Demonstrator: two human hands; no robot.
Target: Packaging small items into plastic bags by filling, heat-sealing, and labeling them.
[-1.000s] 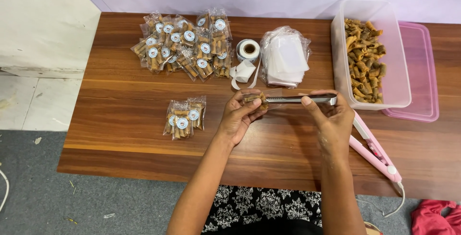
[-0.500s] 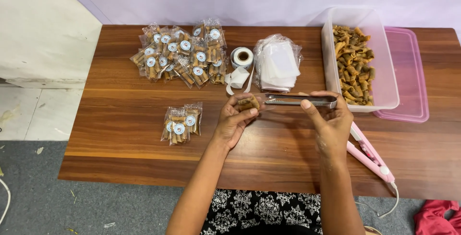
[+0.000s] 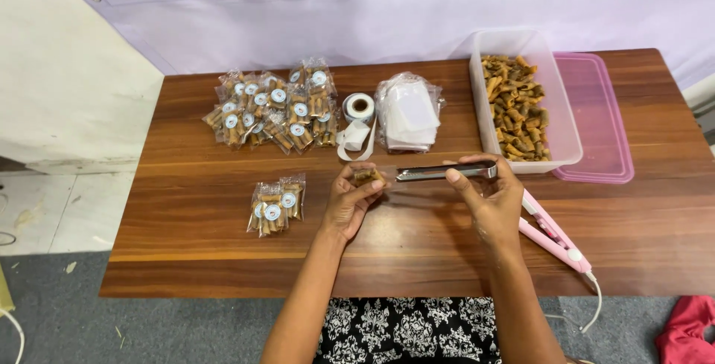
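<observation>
My left hand [image 3: 348,200] holds a small clear bag with brown snack pieces [image 3: 367,177] just above the wooden table [image 3: 186,237]. My right hand [image 3: 488,194] grips metal tongs [image 3: 441,173] that lie level, with their tips pointing left at the bag's mouth. Two filled, labelled packets [image 3: 275,204] lie to the left of my left hand. Behind my right hand stands a clear plastic tub [image 3: 484,103] full of brown snack pieces [image 3: 515,107].
A pile of several filled packets [image 3: 272,111] lies at the back left. A roll of round stickers [image 3: 358,108] and a stack of empty clear bags [image 3: 407,112] sit mid-back. A pink lid [image 3: 596,118] lies right of the tub. A pink heat sealer [image 3: 555,231] lies at the right front.
Both hands stay together over the table's middle with the bag and tongs. The view has shifted, so more of the wall shows. The tongs' tips sit closer to the bag.
</observation>
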